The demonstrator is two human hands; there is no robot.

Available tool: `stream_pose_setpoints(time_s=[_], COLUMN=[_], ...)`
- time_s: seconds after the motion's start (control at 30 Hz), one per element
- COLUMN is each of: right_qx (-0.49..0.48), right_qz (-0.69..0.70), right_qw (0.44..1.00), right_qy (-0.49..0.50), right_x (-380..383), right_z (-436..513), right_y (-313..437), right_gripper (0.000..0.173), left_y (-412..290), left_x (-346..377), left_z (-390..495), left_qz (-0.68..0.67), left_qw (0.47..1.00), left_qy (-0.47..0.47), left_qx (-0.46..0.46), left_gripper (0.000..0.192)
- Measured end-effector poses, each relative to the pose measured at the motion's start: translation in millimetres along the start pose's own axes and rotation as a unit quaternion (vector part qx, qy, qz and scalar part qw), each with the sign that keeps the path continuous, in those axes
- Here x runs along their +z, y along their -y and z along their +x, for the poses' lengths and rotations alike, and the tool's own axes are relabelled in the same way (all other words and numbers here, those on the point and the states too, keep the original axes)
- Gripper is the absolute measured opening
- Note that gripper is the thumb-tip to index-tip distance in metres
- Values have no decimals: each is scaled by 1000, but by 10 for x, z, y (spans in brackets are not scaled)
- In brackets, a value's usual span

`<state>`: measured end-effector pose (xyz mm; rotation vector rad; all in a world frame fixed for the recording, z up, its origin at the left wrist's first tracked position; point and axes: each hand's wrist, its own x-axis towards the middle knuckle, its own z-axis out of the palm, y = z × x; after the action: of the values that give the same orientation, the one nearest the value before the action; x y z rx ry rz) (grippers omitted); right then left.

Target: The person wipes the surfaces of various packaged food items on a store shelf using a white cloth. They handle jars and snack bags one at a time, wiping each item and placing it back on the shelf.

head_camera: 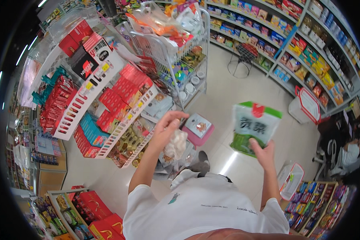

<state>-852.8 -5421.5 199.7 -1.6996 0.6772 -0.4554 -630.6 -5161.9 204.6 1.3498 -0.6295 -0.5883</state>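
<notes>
My right hand [262,151] grips the lower part of a green and white plastic food packet [256,129], thumb on its front. The packet is upright and bears large dark writing. On the left, my left hand [168,129] is raised with thumb and forefinger bent towards each other. A crumpled white cloth [176,144] bunches against its palm, seemingly held by the other fingers, which are hidden. Just beyond that hand, a pale packet [198,125] with a food picture lies on a pink stool or box [202,136].
A white display rack [108,81] with red boxes stands left, beside a wire trolley [169,57] piled with bags. Stocked shelves [270,57] curve along the far right. White baskets [301,108] with red rims stand on the floor. A person [349,153] sits at far right.
</notes>
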Motion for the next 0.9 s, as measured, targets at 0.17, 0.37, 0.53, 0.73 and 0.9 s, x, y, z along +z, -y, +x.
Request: stream_pose_setpoints(time_s=[0.17,0.37,0.53,0.73,0.9], right_qx=[-96,-201,-262,-283,-153], right_qz=[101,177,225,264,427], right_qw=[988,962,938,917,852], right_qy=[-74,-62,18,97,262], right_x=[-103,229,636,965,1599], right_z=[967,2355,3469,4798,5401], right_y=[419,820,1103,1433,1925], right_gripper=[21,26,24,27,30], left_y=[-500,-1150,-1626,-1543,-1175], left_x=[-422,-908,-1357,-1613,-407], left_z=[967,2270,3265,3817,3343], left_qz=[112,180,364,577,641], left_qw=[977,942,853,769,742], left_qy=[-120,-230,-342,-259,-193], left_qx=[137,164,151,88,-29], left_gripper=[53,68,75,35,37])
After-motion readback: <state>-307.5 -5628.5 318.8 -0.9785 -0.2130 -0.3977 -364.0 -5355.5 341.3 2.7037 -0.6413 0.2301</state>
